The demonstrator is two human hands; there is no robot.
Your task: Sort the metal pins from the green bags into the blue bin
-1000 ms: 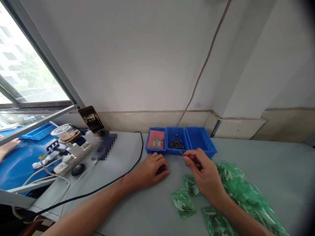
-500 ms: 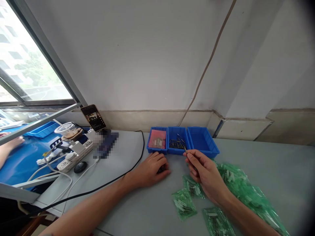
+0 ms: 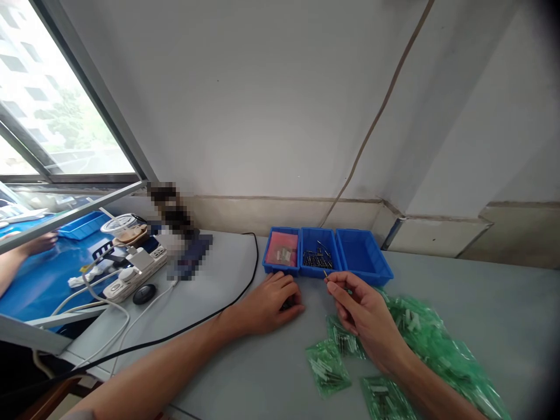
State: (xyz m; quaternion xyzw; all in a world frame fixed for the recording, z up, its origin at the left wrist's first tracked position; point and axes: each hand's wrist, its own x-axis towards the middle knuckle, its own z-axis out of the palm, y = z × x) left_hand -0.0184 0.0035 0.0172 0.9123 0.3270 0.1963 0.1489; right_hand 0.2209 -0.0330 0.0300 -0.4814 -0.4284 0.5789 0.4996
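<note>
My right hand (image 3: 367,315) pinches a thin gold-coloured metal pin (image 3: 326,275) between thumb and forefinger, just in front of the bins. Most of the pin is hidden by the fingers. On the grey table to the left, my left hand (image 3: 272,304) rests with its fingers curled round something dark, too covered to name. Close behind both hands is the middle blue bin (image 3: 312,272), which contains several dark metal pins (image 3: 318,258). The left blue bin (image 3: 280,269) has a pink plastic bag (image 3: 281,247) in it. A third blue bin (image 3: 361,251) adjoins on the right.
Several small green bags (image 3: 328,367) lie before my right hand; a large green bag (image 3: 437,338) is beside it. A black cable (image 3: 196,322) passes under my left arm. Leftward are a power strip (image 3: 135,274), a mouse-like black object (image 3: 144,294) and another person's hand (image 3: 41,242).
My right hand has drawn slightly back from the middle bin with the pin, whose visible tip is now shorter. My left hand stays put. The view has shifted a little.
</note>
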